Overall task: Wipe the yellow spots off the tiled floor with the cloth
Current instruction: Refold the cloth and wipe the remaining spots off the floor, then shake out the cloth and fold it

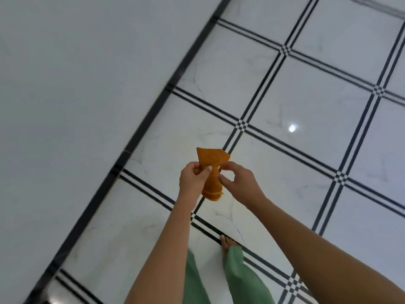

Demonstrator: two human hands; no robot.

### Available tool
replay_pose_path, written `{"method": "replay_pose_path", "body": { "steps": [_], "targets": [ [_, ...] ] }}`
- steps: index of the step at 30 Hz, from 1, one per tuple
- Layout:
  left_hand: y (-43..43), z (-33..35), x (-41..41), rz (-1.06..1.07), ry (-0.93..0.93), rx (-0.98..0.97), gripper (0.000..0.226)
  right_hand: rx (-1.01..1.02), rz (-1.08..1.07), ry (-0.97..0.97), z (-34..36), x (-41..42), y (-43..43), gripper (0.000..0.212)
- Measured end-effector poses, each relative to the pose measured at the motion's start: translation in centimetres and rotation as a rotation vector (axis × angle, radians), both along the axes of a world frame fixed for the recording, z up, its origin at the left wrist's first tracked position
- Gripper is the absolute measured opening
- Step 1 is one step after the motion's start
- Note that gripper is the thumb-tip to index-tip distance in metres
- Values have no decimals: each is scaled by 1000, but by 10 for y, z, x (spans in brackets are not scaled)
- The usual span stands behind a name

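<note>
An orange cloth (212,170) hangs in the air between both hands, above the white tiled floor (306,106) with black double lines. My left hand (191,180) pinches the cloth's left edge between thumb and fingers. My right hand (238,181) touches its right edge with the fingertips. The cloth fans out at the top and bunches at the bottom. No clear yellow spots show on the tiles; a faint yellowish trace lies near the cloth's top.
A plain white wall (76,95) fills the left, meeting the floor along a black skirting strip (140,137). My bare foot (226,242) and green trouser legs (241,275) stand on the tiles below the hands. A light reflection (292,128) glints on the floor.
</note>
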State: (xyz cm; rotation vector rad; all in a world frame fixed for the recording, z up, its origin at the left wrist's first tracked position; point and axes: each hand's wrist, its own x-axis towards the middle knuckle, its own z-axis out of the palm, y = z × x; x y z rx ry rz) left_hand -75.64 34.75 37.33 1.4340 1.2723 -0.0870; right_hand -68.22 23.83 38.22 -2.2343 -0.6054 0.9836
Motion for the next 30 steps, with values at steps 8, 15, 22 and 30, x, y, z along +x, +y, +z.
{"method": "replay_pose_path", "body": {
  "steps": [8,15,22,30],
  "targets": [
    [-54,200,-39,464,-297,-62,19,196,248,93,188,-20,-29,42],
    [-108,277,-76,659,-525,3,13,315,455,29,261,-26,-53,24],
    [-183,317,-84,712,-416,119,30,399,495,202,303,-23,-99,17],
    [-253,359,-15,689,-508,189,41,468,482,334,347,53,-141,26]
  ]
}}
